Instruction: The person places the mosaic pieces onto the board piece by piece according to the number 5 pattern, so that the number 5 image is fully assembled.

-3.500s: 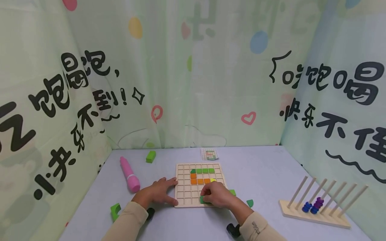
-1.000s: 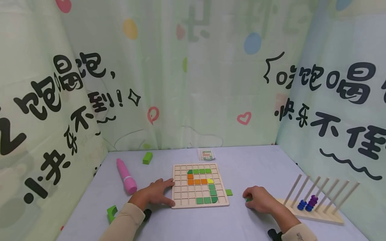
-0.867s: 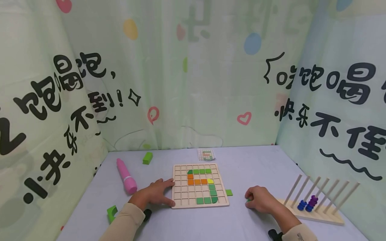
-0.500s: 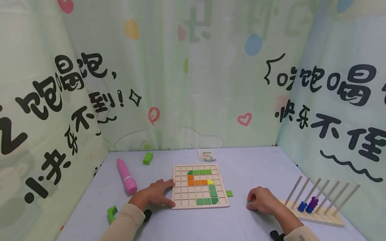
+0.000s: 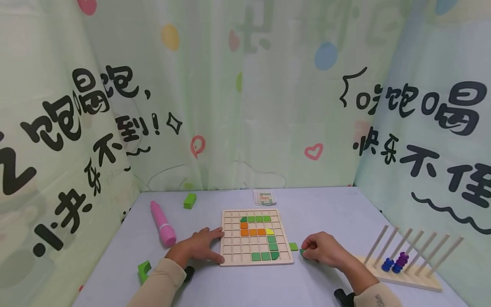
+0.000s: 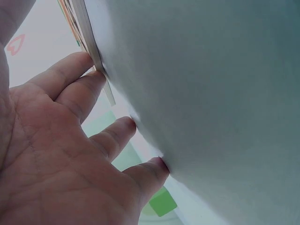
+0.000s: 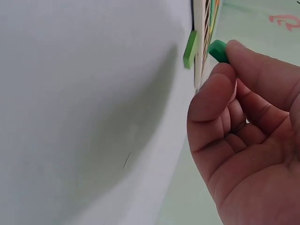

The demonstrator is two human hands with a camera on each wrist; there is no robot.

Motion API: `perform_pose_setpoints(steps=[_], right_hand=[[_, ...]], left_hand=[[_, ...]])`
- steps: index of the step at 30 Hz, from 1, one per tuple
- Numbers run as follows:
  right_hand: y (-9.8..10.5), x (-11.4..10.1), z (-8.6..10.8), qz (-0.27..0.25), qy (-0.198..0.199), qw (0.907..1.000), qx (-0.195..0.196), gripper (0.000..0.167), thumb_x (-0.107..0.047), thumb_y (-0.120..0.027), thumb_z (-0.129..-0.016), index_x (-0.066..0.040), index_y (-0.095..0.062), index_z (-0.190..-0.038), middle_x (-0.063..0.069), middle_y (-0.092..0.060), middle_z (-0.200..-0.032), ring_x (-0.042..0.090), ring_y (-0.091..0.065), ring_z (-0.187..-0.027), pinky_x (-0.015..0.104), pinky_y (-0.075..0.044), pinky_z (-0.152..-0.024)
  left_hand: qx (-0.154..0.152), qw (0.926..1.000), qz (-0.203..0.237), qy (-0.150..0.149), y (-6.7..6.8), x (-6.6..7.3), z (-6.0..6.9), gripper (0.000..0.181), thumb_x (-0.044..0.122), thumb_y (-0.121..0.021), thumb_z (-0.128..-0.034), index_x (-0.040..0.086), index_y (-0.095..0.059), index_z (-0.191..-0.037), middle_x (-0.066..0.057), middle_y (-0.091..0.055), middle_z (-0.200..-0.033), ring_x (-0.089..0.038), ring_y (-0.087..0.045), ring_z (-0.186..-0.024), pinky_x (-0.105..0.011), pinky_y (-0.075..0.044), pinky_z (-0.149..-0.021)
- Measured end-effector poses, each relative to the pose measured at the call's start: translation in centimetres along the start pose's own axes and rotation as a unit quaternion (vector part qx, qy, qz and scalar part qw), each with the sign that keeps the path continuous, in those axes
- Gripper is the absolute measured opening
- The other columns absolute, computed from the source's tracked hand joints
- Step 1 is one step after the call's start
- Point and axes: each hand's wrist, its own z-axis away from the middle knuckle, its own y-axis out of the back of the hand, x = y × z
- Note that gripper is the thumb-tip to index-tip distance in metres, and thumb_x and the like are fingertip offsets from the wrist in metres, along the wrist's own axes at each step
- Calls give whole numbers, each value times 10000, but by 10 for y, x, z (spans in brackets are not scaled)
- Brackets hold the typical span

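Observation:
The wooden grid board [image 5: 232, 249] lies mid-table, with orange, yellow and green tiles set in an S-like shape. My left hand [image 5: 197, 246] has its fingers spread at the board's left edge; in the left wrist view, fingertips [image 6: 96, 77] touch that edge. Between thumb and fingers my right hand [image 5: 324, 250] pinches a small dark green tile [image 7: 217, 50], just right of the board. The right wrist view shows the tile off the table, partly covered by the fingertips. A light green tile [image 5: 293, 247] lies between the board and my right hand.
A peg rack [image 5: 402, 275] with blue and purple beads stands at the right. On the left are a pink bottle-shaped object [image 5: 163, 224], a green arch block [image 5: 143, 272] and a green block [image 5: 189, 201]. A printed pattern card [image 5: 264, 197] lies behind the board.
My right hand left the board, reached the table at right, picked up the dark green tile and has come back left with it. My left hand stays at the board's edge.

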Motion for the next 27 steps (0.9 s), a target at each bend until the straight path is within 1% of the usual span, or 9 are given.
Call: perform_pose_setpoints(steps=[3,6,9,13,19,22,27], right_hand=[[-7,-10,-5,-202,102,9997,-42,105,-52,-793,-855,-72,-718,-926,17,-614,-757,162,-561,-633,285,-474,-565],[-15,-20,-11,-336,294,9988,-206,97,-58,-784,-863,-71,-711,-927,19,-614,-765,160,-562,-644,277,-473,-561],[-23,-30,-16,-384,551,9969,-414,82,-75,-775,-876,-75,-707,-921,15,-614,-764,152,-561,-656,263,-464,-559],[-35,-45,-22,-397,855,9939,-578,68,-101,-771,-893,-83,-708,-909,5,-613,-754,142,-552,-649,256,-450,-550],[-55,-70,-30,-481,1070,9901,-769,66,-122,-773,-908,-101,-714,-887,-6,-609,-749,136,-546,-653,261,-447,-558],[-66,-81,-31,-429,1224,9878,-866,64,-118,-772,-910,-113,-716,-877,-20,-614,-749,134,-546,-675,257,-443,-573],[-82,-95,-34,-225,1408,9860,-859,75,-109,-779,-897,-134,-724,-852,-46,-623,-746,134,-543,-731,257,-434,-624]], left_hand=[[7,10000,-21,-44,1,-1,0,913,479,-903,-765,255,-497,-1552,-162,-361,-1655,-520,-318,-1489,-741,-318,-1126],[14,10000,-28,-89,1,-1,0,909,478,-901,-769,249,-499,-1550,-160,-364,-1654,-521,-323,-1486,-736,-319,-1129],[1,9999,7,-112,1,0,0,906,475,-901,-770,241,-502,-1549,-146,-366,-1657,-523,-317,-1489,-737,-314,-1132],[-17,9999,57,-91,1,1,1,910,472,-905,-766,241,-503,-1549,-146,-362,-1659,-525,-309,-1493,-744,-307,-1132],[-17,10000,55,-67,1,2,3,907,470,-905,-767,255,-500,-1550,-168,-353,-1658,-539,-313,-1485,-747,-300,-1133],[-27,9999,66,-72,1,2,5,901,466,-902,-771,254,-500,-1549,-145,-356,-1663,-549,-308,-1484,-752,-298,-1132],[-22,9999,67,-108,0,2,6,892,456,-903,-774,243,-507,-1544,-86,-374,-1665,-548,-306,-1486,-751,-300,-1132]])
